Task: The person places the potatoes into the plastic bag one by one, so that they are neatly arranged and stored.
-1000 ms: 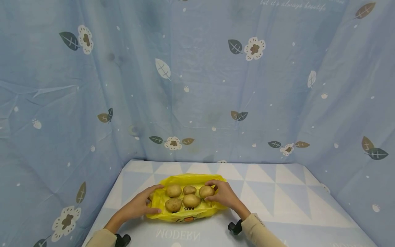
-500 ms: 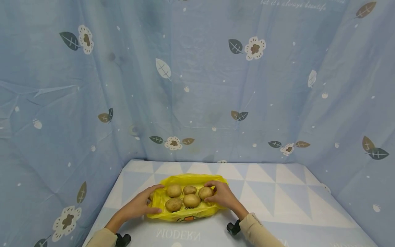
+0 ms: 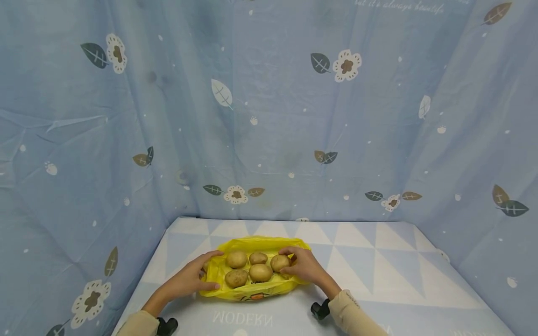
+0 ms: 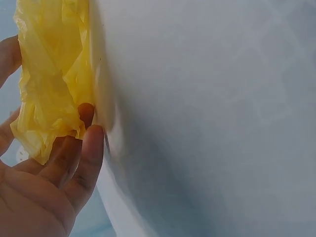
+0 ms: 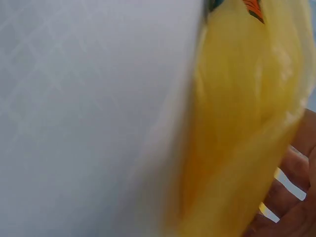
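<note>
A yellow plastic bag (image 3: 274, 288) lies spread on the table, with several potatoes (image 3: 260, 273) resting on it. My left hand (image 3: 189, 277) grips the bag's left end, thumb at the near side and fingers at the far side. In the left wrist view the crumpled yellow plastic (image 4: 49, 74) sits between the fingers of that hand (image 4: 44, 192). My right hand (image 3: 307, 267) curves round the bag's right end, its fingertips at the rightmost potato (image 3: 280, 263). The right wrist view shows yellow plastic (image 5: 242, 113) beside this hand (image 5: 291, 197), whose fingertips are hidden.
The table (image 3: 378, 280) has a white and pale blue triangle pattern with printed letters near its front. A blue curtain (image 3: 269, 116) with leaves and flowers stands behind and at both sides. Black wrist devices (image 3: 320, 309) are on both forearms.
The right hand has shifted very slightly, and the print on the bag beneath the front potatoes is more covered. The left hand has kept its place.
</note>
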